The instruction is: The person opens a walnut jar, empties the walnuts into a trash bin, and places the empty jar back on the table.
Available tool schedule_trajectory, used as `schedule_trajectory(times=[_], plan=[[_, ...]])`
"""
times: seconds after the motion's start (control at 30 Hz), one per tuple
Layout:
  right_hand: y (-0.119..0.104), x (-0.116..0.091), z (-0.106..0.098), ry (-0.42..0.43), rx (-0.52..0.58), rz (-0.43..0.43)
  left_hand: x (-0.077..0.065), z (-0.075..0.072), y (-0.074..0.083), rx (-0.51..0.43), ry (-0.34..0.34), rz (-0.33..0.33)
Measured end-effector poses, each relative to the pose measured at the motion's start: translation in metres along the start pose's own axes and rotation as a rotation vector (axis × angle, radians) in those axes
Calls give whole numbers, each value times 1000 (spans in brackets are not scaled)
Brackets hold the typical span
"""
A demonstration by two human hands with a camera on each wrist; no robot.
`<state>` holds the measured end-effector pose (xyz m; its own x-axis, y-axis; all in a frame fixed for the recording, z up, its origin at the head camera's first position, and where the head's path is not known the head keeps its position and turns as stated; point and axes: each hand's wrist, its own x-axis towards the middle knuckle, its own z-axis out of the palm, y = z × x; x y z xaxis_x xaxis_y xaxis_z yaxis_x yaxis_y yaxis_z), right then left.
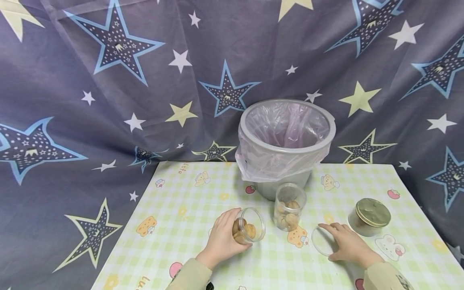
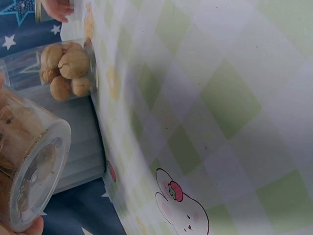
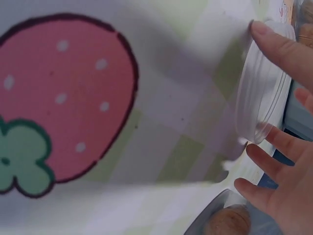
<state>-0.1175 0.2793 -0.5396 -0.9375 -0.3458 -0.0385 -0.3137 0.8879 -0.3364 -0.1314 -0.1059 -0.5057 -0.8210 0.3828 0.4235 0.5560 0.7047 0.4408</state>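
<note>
My left hand (image 1: 223, 239) grips a clear plastic jar (image 1: 255, 217) with walnuts (image 1: 248, 231) inside. The jar is tilted, its mouth turned up and to the right; in the left wrist view its base (image 2: 41, 176) shows off the table. My right hand (image 1: 348, 245) is at a clear round lid (image 1: 320, 242) on the table. Its thumb (image 3: 283, 51) and fingers (image 3: 286, 144) are spread on either side of the lid's rim. Between the hands, farther back, a second clear jar (image 1: 290, 191) stands upright without a lid, part filled with walnuts (image 2: 73, 63).
A grey bin (image 1: 288, 149) lined with a translucent bag stands behind the second jar. To the right of it is a closed jar with a gold-coloured lid (image 1: 373, 212). A checked cloth (image 1: 174, 237) covers the table, and a star-patterned curtain (image 1: 152, 96) hangs behind.
</note>
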Motion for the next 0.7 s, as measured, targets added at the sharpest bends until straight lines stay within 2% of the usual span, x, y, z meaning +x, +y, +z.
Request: schedule_trajectory(times=[0.53,0.7], plan=[[-2,-3,-4,-5,61,-1,-2,-2,1,5,-1,-9],[-5,-2,-6,45,54,-10,-3,-3,2,4,-6,-12]])
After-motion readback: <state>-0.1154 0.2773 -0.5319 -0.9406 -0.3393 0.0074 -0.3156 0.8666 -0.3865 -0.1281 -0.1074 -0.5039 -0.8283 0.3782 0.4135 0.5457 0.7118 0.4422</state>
